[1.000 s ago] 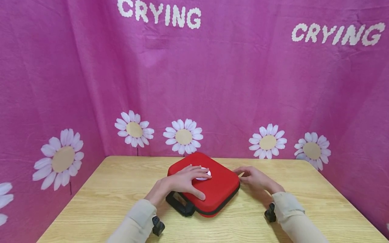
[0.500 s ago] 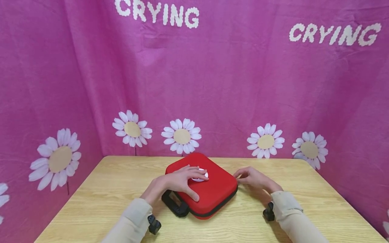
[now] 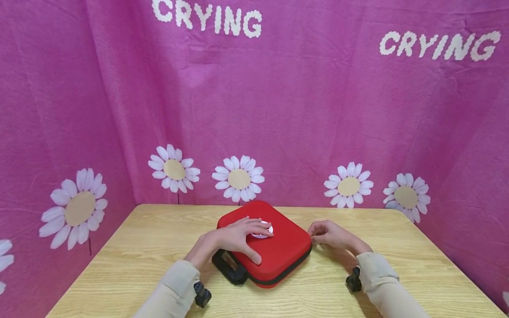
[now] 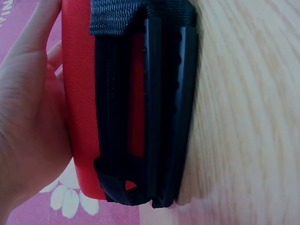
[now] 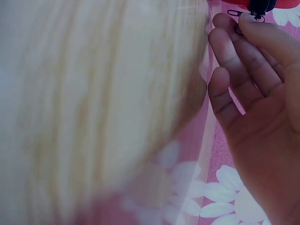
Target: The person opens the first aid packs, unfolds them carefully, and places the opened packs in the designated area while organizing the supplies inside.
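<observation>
Case diagonal, handle toward near left

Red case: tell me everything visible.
The red case is round-cornered and fabric-looking, with a black zip band, paired black handle bars and a white patch on top. It looks closed and lies flat on the table, one corner toward the person. The left hand rests on top, partly covering the patch; the right hand seems to pinch a zip pull at the right corner.

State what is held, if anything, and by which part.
The right hand seems to pinch the case by a zip pull; the left hand only rests on top.
</observation>
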A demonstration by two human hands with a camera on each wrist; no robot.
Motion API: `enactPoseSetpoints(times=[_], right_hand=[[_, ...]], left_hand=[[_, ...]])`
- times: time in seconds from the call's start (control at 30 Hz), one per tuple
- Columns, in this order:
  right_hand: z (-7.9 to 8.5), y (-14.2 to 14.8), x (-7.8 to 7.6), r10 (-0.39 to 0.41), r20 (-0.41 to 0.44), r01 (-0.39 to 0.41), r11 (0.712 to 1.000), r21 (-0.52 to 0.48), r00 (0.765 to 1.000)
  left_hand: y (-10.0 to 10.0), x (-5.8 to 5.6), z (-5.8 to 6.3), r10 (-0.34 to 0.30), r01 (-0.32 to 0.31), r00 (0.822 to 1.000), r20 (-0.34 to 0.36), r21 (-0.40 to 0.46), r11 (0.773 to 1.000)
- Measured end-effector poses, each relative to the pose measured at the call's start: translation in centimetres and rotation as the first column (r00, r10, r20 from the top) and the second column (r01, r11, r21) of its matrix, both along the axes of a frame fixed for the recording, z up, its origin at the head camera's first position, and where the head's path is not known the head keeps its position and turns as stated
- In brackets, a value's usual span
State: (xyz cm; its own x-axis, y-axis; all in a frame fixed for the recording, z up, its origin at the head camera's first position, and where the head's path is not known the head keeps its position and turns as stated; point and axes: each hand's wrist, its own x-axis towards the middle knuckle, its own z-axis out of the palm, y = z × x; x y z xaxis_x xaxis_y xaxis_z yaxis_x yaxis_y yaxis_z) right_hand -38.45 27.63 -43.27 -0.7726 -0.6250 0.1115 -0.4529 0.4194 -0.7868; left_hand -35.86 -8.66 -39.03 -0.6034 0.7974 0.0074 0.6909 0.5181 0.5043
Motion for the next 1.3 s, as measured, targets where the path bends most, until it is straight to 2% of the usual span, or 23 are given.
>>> enactPoseSetpoints(times=[0.3,0.5,0.7,0.83,1.07,1.17,1.3], right_hand=[[0.4,0.3,0.3,-0.028,-0.025,0.028,1.000,0.012,0.999],[0.8,0.4,0.5,-0.019,-0.024,0.019,1.000,0.023,1.000],[1.0,0.8,0.7,-0.021,-0.028,0.022,0.999,0.037,0.999],[1.4,1.0,1.0,0.008,-0.011,-0.007,0.998,0.055,1.000],[2.3,0.9,1.5,0.133,0.081,-0.139,0.988,0.066,0.988],[2.4,0.8,1.6,0.151,0.106,-0.160,0.984,0.078,0.983],[2.5,0.8,1.9,0.129,0.093,-0.137,0.987,0.083,0.987]], left_hand=[[-0.2,-0.1,0.1,0.004,-0.004,1.000,-0.004,-0.006,1.000],[-0.2,-0.2,0.0,0.023,-0.023,1.000,-0.014,-0.015,1.000],[-0.1,-0.2,-0.1,0.037,-0.037,0.999,0.006,-0.011,0.999],[-0.1,-0.1,-0.2,0.046,-0.046,0.999,-0.012,-0.015,0.999],[-0.1,0.2,-0.3,0.088,-0.091,0.994,-0.057,-0.043,0.995],[-0.1,0.2,-0.3,0.087,-0.090,0.994,-0.063,-0.043,0.995],[0.2,0.3,-0.2,0.079,-0.081,0.994,-0.070,-0.030,0.996]])
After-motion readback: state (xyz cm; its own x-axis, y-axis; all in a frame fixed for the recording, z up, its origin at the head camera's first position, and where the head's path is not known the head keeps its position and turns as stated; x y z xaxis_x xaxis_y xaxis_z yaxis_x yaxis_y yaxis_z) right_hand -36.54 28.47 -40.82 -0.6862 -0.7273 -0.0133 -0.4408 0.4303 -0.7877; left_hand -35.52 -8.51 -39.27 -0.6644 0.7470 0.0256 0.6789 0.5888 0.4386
